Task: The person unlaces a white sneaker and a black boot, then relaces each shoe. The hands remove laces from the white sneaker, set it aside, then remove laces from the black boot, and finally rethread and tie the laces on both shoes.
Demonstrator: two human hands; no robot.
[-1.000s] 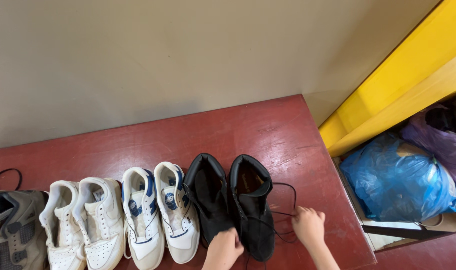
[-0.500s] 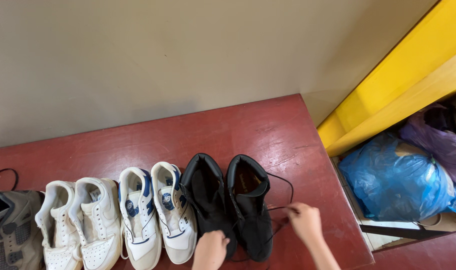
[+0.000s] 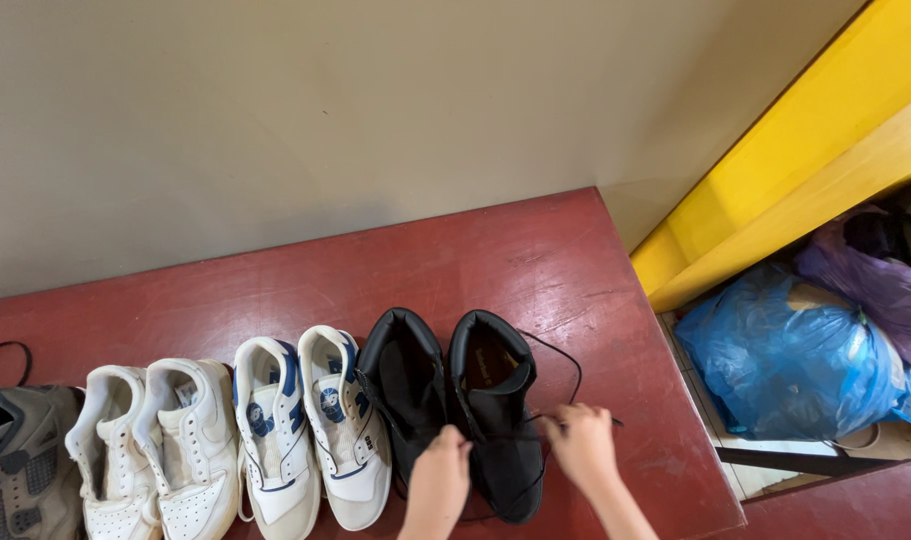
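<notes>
One head-worn camera looked steeply down, fairly close, onto a red shelf (image 3: 535, 250) against a beige wall (image 3: 325, 110); no second view existed.

Boots (image 3: 455, 400) stand rightmost in the shoe row on the surface (image 3: 535, 250); sneakers (image 3: 310, 430) left of them; plastic bags (image 3: 795, 350) lie off the surface's right edge.

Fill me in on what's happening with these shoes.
A person is working the laces of the right black boot in a row of shoes on a red surface. The left hand rests at the boot's front, and the right hand pinches a thin black lace that loops out to the side. Next to it stand the other black boot, blue-and-white sneakers, white sneakers and a grey shoe.
</notes>
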